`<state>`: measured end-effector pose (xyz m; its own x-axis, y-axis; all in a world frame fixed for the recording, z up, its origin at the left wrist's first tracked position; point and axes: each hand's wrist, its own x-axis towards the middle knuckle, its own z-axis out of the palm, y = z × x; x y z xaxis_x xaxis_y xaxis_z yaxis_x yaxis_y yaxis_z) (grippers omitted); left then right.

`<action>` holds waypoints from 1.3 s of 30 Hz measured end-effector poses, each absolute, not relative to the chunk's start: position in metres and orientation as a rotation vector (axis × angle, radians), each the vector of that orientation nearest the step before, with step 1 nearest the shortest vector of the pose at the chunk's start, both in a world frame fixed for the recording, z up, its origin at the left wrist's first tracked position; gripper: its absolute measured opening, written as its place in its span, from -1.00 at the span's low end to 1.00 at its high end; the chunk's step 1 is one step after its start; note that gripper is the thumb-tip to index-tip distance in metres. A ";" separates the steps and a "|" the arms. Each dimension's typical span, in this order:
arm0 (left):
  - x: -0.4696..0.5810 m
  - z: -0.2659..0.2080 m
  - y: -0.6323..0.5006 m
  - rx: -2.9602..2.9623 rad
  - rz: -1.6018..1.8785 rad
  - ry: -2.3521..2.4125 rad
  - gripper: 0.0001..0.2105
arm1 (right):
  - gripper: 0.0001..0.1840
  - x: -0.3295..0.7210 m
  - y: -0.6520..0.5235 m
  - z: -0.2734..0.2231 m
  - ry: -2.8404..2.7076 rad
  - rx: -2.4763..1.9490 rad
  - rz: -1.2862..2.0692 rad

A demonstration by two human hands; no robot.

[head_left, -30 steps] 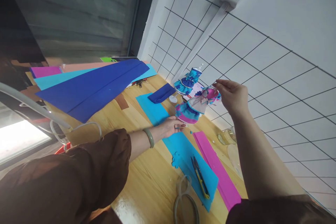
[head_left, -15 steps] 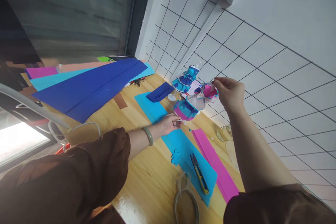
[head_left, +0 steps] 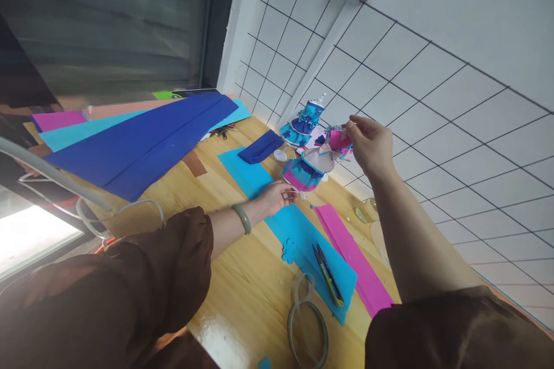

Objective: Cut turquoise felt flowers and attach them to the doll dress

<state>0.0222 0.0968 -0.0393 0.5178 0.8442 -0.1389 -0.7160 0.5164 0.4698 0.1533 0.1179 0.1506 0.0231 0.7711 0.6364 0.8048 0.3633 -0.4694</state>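
Note:
A miniature dress form in a crepe-paper dress point(head_left: 318, 160), pink at the top, pale pink in the middle, blue and pink at the hem, tilts above the table between my hands. My left hand point(head_left: 279, 197), a green bangle at its wrist, is closed under the hem around the stand. At the top of the pink bodice, the thumb and fingers of my right hand point(head_left: 371, 141) pinch the form; the exact spot they grip is partly hidden. Just behind stands a second dress form in a blue dress point(head_left: 305, 122).
Blue crepe paper point(head_left: 320, 248) carries yellow-handled thread snips point(head_left: 328, 275) and a paper flower point(head_left: 288, 250). Beside it lie a pink strip point(head_left: 352, 256), tape rolls point(head_left: 308, 334) and a glass jar point(head_left: 366, 211). Folded dark blue paper point(head_left: 147, 144) is at left; a grid wall point(head_left: 415, 104) rises behind.
The view has shifted slightly, and a small blue scrap now shows at the bottom edge. Both hands keep almost the same hold on the dress form.

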 end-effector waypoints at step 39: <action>0.036 -0.022 0.032 1.541 0.643 0.474 -0.74 | -0.78 0.166 -0.113 -0.019 -1.585 -1.974 0.497</action>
